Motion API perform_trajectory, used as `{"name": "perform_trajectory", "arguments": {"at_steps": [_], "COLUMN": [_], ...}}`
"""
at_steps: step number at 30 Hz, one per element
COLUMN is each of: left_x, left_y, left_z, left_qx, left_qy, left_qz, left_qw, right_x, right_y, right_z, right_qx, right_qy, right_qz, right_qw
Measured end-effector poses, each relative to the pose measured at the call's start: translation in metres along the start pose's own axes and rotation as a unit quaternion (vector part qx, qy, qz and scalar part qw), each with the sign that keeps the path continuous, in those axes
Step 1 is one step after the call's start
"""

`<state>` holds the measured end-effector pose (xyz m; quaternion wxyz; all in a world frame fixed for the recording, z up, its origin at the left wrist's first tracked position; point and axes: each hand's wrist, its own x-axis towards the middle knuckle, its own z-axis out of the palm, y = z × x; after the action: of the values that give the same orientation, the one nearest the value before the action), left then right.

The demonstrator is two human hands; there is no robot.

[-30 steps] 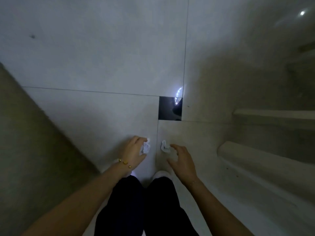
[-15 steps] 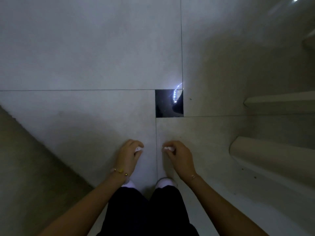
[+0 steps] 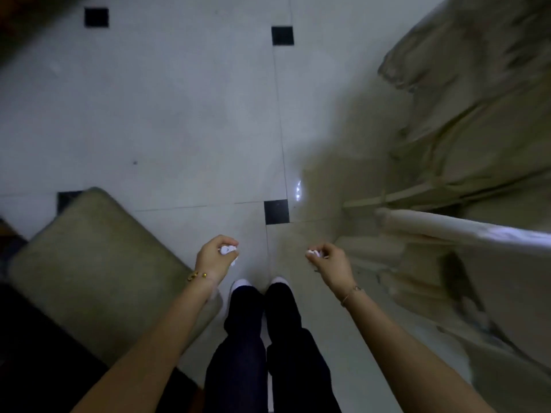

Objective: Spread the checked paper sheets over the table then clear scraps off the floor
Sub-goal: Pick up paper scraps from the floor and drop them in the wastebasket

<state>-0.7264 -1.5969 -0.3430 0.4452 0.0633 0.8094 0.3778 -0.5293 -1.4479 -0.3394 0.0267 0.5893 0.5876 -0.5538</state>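
I look straight down at a pale tiled floor (image 3: 179, 114) in dim light. My left hand (image 3: 214, 259) is curled round a small white crumpled paper scrap (image 3: 228, 250), held above the floor in front of my feet. A second white scrap (image 3: 313, 253) is pinched in the fingers of my right hand (image 3: 331, 263), a little to the right of the first. No table and no checked sheets are in view.
A beige cushioned seat (image 3: 98, 257) stands close on my left. On the right a cloth-covered piece of furniture (image 3: 465, 120) and a pale rail (image 3: 447, 229) crowd in. Small black inset tiles (image 3: 276, 212) mark the floor. My dark-trousered legs (image 3: 256, 338) stand below.
Both hands have closed round their scraps and lifted away from the floor. The view has pulled back and up, showing more floor and the furniture on both sides.
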Motion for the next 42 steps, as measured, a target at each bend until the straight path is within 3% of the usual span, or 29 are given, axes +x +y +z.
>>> {"name": "perform_trajectory", "arguments": {"at_steps": [4,9,17,25,30,34,38,42], "left_x": [-0.088,-0.158,-0.221,-0.209,-0.208,-0.215,-0.227,-0.246], "left_y": [0.088,0.145,0.128,0.163,0.214,0.251,0.272,0.264], "left_z": [-0.037,-0.070,-0.074,-0.011,0.070,0.124,0.157,0.176], "left_qx": [-0.032,-0.019,0.046,0.195,0.330,0.440,0.501,0.523], "left_qy": [-0.008,-0.018,-0.030,-0.152,-0.323,-0.438,-0.508,-0.542], "left_qz": [0.032,0.057,0.027,0.015,0.097,0.193,0.228,0.244], "left_qw": [0.999,0.998,0.998,0.969,0.882,0.759,0.663,0.611], "right_x": [-0.088,-0.175,-0.239,-0.275,-0.310,-0.343,-0.371,-0.396], "right_y": [-0.073,-0.114,-0.044,0.017,0.046,0.053,0.037,0.003], "right_z": [-0.047,-0.095,-0.147,-0.170,-0.143,-0.082,0.004,0.073], "right_qx": [0.032,0.084,0.116,0.260,0.384,0.481,0.567,0.609], "right_qy": [0.012,0.034,0.112,0.219,0.316,0.391,0.424,0.465], "right_qz": [-0.025,-0.064,0.003,0.063,0.145,0.222,0.297,0.350], "right_qw": [0.999,0.994,0.987,0.939,0.855,0.753,0.641,0.538]}}
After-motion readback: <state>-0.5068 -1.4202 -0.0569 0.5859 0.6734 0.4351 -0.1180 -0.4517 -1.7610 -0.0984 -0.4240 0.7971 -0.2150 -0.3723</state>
